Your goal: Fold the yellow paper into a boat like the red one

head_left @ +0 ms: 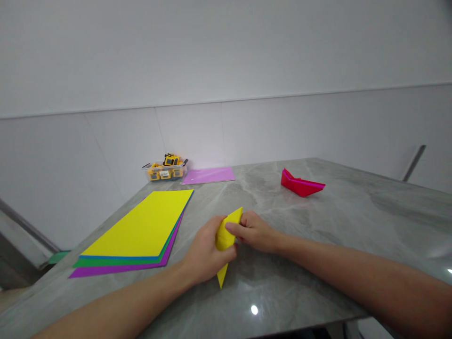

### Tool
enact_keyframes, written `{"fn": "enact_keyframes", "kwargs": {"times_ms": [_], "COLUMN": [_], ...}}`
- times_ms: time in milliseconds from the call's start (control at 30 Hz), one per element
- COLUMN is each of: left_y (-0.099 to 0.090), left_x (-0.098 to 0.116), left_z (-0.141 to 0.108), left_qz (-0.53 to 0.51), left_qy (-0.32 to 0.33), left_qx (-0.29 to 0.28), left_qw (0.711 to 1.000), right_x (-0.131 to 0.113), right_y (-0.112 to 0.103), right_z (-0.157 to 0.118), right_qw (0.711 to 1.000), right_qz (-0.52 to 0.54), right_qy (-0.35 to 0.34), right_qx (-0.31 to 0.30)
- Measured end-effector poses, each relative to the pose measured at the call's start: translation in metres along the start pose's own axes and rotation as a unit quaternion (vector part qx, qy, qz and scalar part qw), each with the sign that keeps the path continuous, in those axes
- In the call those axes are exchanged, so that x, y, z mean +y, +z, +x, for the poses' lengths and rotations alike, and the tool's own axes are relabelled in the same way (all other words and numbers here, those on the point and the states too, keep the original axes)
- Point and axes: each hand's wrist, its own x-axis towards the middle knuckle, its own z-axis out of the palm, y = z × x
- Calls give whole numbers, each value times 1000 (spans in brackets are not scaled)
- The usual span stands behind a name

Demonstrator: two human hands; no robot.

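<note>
Between my two hands, just above the near middle of the table, is a folded piece of yellow paper (226, 235) with pointed ends, one up and one down. My left hand (208, 249) wraps round it from the left, thumb across its lower part. From the right, my right hand (254, 231) pinches its upper edge with the thumb on the near face. The fingers behind the paper are hidden. A red folded paper boat (302, 184) with a pink edge sits farther back on the right, apart from both hands.
Left of my hands lies a fanned stack of yellow, blue, green and purple sheets (137, 226). A clear plastic box (164, 173) of yellow toy vehicles stands at the back left beside a pink sheet (209, 175). The grey marbled table (339, 221) ends near a white wall.
</note>
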Motion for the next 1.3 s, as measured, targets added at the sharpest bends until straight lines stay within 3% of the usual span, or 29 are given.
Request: {"fn": "enact_keyframes", "kwargs": {"times_ms": [167, 333, 533, 667, 767, 933, 1100, 1300], "left_y": [-2, -2, -3, -6, -7, -1, 5, 6], "left_x": [2, 2, -2, -7, -10, -11, -9, -6], "left_z": [3, 2, 4, 7, 5, -1, -4, -4], "left_qz": [5, -1, -70, -232, -315, -313, -287, -255], "left_qy": [-5, -2, -54, -130, -147, -147, -117, -126], "left_qx": [7, 24, -16, -110, -157, -90, -85, -60], "left_qw": [1000, 1000, 996, 958, 924, 934, 947, 957], "right_x": [-1, 0, 1, -2, -1, 2, 3, 3], "right_y": [2, -4, -6, -8, -10, -6, -1, 1], "right_z": [3, 1, -3, -3, -4, -8, -12, -14], "right_qw": [999, 998, 997, 995, 991, 974, 969, 976], "right_qz": [33, 19, 29, 75, 93, 126, 148, 135], "right_qy": [24, 54, 53, 48, 47, 50, 84, 54], "right_qx": [23, -28, -49, -38, -77, -182, -180, -164]}}
